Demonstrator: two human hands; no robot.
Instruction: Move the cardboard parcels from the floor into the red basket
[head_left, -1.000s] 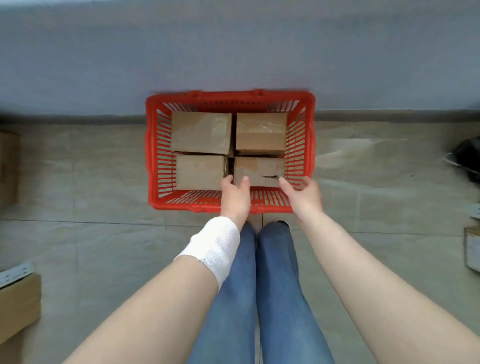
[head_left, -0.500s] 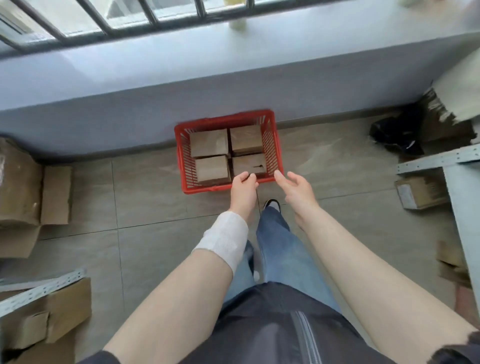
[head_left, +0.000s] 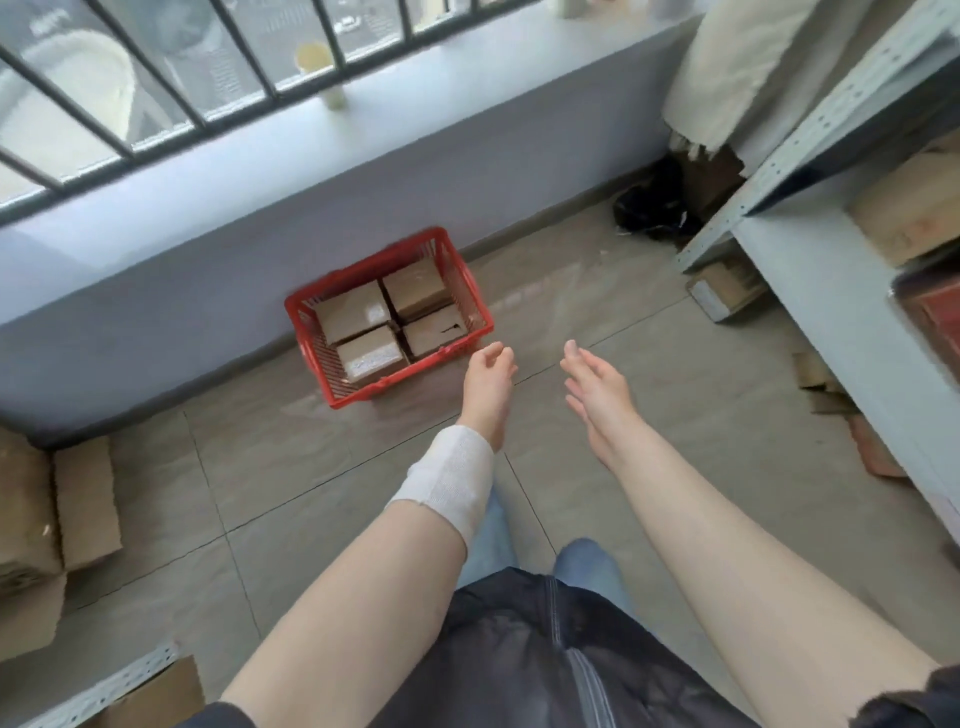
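The red basket (head_left: 311, 340) stands on the tiled floor against the grey wall under the window. Several cardboard parcels lie flat inside it, side by side in two rows; one is the near left parcel (head_left: 371, 353) and another the far right parcel (head_left: 417, 287). My left hand (head_left: 488, 382), with a white bandage on the wrist, hangs in the air just right of the basket's near corner, fingers loosely curled and holding nothing. My right hand (head_left: 597, 389) floats further right with fingers relaxed and spread, also empty. Neither hand touches the basket.
Larger cardboard boxes (head_left: 57, 514) sit on the floor at the left. A grey metal shelf rack (head_left: 810, 291) fills the right side, with a small box (head_left: 724, 291) and a black bag (head_left: 652, 208) on the floor by it. A barred window runs above the wall.
Both hands have let go of the parcel in the basket and lifted away to the right. The view has risen and pulled back, so the basket looks smaller and farther.
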